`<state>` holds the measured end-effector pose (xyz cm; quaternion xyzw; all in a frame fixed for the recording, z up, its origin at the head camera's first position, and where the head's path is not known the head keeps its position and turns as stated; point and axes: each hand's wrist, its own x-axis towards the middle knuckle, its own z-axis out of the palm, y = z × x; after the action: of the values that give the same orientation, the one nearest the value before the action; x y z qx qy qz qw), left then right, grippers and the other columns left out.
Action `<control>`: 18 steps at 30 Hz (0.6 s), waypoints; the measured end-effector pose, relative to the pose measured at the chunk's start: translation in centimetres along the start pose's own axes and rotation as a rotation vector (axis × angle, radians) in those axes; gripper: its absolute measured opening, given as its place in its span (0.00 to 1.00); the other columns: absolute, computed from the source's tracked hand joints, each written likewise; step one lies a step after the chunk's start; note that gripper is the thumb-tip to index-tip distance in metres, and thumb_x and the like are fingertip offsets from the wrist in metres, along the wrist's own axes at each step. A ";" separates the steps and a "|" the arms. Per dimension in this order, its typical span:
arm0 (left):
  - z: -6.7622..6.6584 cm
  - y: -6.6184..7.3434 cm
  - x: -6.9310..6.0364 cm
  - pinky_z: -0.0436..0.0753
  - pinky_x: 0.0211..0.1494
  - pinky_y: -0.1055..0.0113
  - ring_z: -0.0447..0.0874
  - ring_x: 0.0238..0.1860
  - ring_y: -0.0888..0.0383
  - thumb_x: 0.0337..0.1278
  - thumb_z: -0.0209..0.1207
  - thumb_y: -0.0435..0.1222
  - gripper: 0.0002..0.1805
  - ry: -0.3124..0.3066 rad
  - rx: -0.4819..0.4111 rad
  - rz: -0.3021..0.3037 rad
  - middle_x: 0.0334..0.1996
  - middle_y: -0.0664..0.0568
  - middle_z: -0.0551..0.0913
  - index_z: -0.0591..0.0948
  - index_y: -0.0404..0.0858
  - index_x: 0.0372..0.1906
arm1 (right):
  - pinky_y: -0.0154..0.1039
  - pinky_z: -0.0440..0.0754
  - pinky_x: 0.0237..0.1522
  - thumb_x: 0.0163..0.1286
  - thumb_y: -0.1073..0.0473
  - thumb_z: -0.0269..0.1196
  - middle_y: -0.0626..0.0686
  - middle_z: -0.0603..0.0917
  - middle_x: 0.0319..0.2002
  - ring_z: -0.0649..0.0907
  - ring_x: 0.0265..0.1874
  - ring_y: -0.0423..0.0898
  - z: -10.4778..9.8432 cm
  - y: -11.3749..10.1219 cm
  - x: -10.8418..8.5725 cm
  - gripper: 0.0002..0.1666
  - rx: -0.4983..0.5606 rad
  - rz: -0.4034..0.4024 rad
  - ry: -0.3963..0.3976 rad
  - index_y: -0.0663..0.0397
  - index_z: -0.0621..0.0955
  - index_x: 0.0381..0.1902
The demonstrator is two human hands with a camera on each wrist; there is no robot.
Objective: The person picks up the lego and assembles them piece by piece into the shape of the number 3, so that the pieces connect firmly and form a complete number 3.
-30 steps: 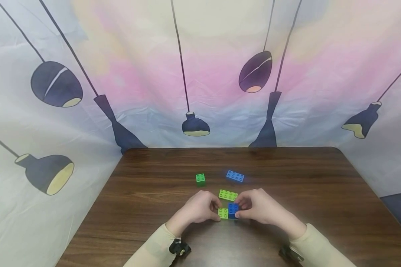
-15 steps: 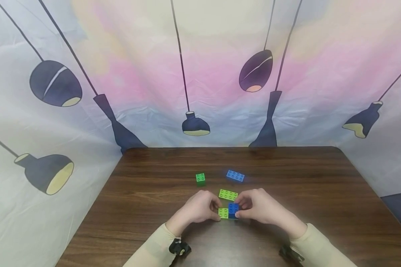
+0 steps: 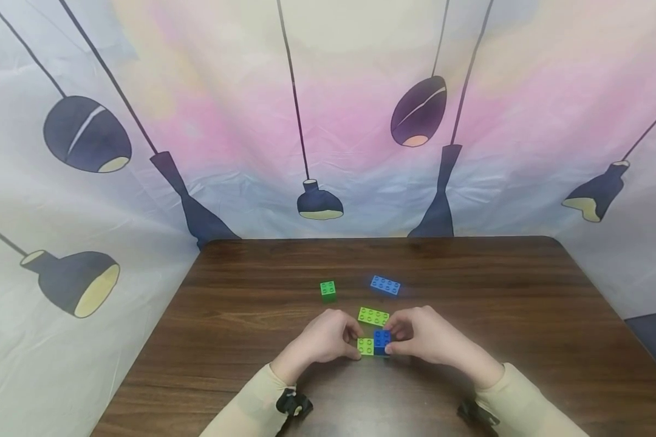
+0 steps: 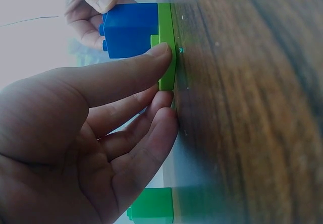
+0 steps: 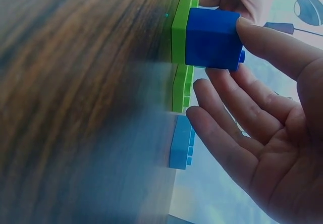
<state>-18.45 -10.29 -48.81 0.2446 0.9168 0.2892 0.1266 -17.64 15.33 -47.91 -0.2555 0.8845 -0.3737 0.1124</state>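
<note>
My left hand (image 3: 328,337) pinches the left end of a low lime-green brick (image 3: 365,346) between thumb and fingers. On that brick's right half sits a taller dark blue brick (image 3: 382,339), studs up. My right hand (image 3: 432,340) grips the dark blue brick, its thumb on the near side and fingers on the far side. From the left wrist view, the lime brick (image 4: 167,62) lies at the table surface with the blue brick (image 4: 132,31) on it. In the right wrist view the blue brick (image 5: 212,38) meets the lime brick with no clear gap.
A second lime-green brick (image 3: 373,316) lies just beyond the hands. Farther back are a light blue brick (image 3: 385,284) and a small green brick (image 3: 328,290). All stand on a dark wooden table (image 3: 240,285), with a lamp-printed cloth (image 3: 361,182) behind it.
Both hands keep their grips, and the bricks stay in place on the table. Only the head view has tipped slightly, so the scene sits a little higher.
</note>
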 end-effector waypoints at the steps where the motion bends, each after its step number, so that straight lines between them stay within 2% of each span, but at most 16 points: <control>1: 0.0 0.0 0.0 0.78 0.35 0.70 0.78 0.29 0.68 0.45 0.84 0.35 0.14 0.000 0.000 -0.001 0.30 0.63 0.85 0.93 0.43 0.39 | 0.41 0.88 0.43 0.61 0.54 0.82 0.43 0.91 0.39 0.89 0.38 0.40 0.0 0.0 0.0 0.17 -0.003 -0.002 0.001 0.50 0.89 0.45; 11: 0.0 0.1 -0.1 0.78 0.35 0.70 0.78 0.30 0.68 0.45 0.84 0.35 0.14 -0.001 -0.005 -0.001 0.30 0.64 0.85 0.93 0.43 0.39 | 0.38 0.87 0.42 0.62 0.52 0.81 0.43 0.91 0.40 0.89 0.39 0.39 -0.3 0.7 0.0 0.19 0.017 -0.060 -0.033 0.51 0.89 0.48; 18: -0.1 0.0 0.0 0.78 0.35 0.70 0.77 0.30 0.68 0.44 0.84 0.35 0.14 0.006 0.003 0.003 0.30 0.64 0.85 0.93 0.43 0.39 | 0.37 0.87 0.43 0.61 0.54 0.82 0.43 0.91 0.42 0.89 0.40 0.40 -1.0 1.0 0.1 0.20 0.046 -0.063 -0.065 0.50 0.89 0.49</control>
<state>-18.54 -10.34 -48.70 0.2451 0.9173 0.2886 0.1232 -18.47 16.50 -47.93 -0.2925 0.8631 -0.3890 0.1349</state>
